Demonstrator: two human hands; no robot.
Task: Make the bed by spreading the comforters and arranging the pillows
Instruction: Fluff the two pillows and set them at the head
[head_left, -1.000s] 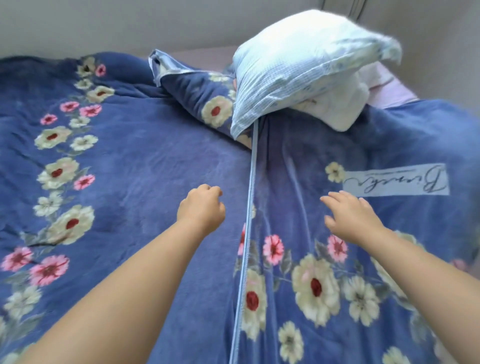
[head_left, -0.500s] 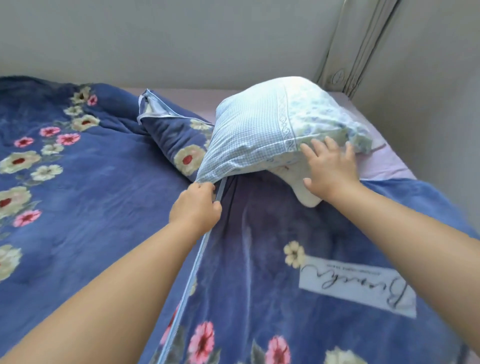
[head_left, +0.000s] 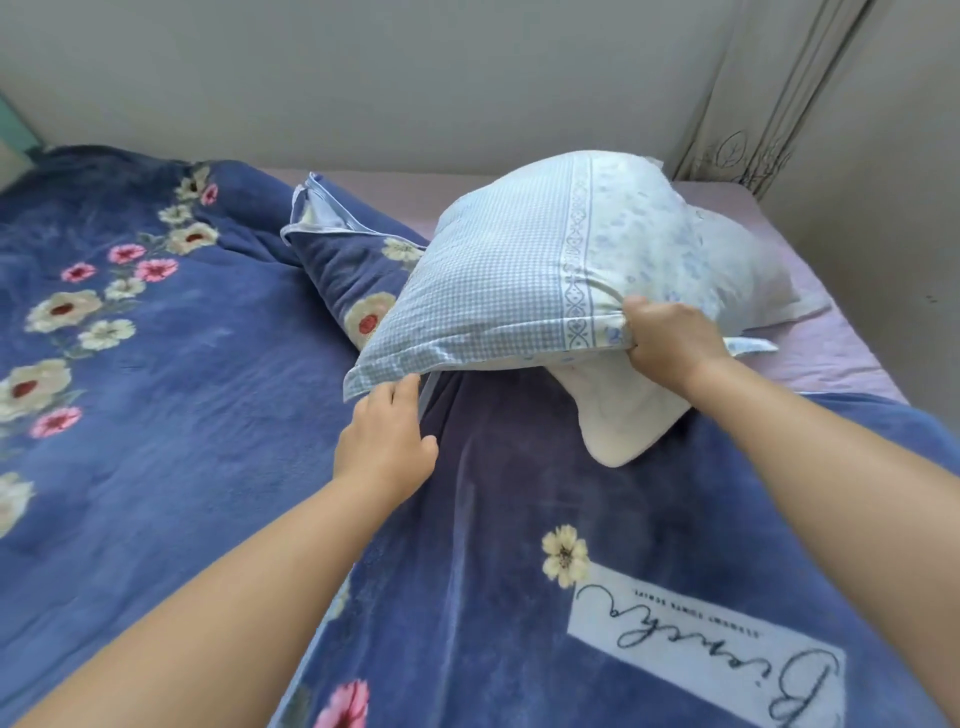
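Note:
A light blue checked pillow (head_left: 524, 280) lies at the head of the bed, on top of a white pillow (head_left: 623, 415). My right hand (head_left: 670, 343) grips the checked pillow's near edge and lifts it slightly. My left hand (head_left: 387, 441) rests flat, fingers apart, on the blue flowered comforter (head_left: 156, 415) just below the pillow's left corner. A second blue flowered comforter (head_left: 519, 571) with a white label covers the right side. Between the pillows and the left comforter stands a blue flowered pillow (head_left: 348, 270).
The pale wall (head_left: 415, 78) runs along the head of the bed, and another wall (head_left: 883, 260) closes the right side. A bare strip of pink sheet (head_left: 831, 353) shows at the right, beside the pillows.
My right hand went from lying on the pillow's top to gripping its near edge. My left hand opened and slid under the pillow's left corner. The view moved closer to the bed's head.

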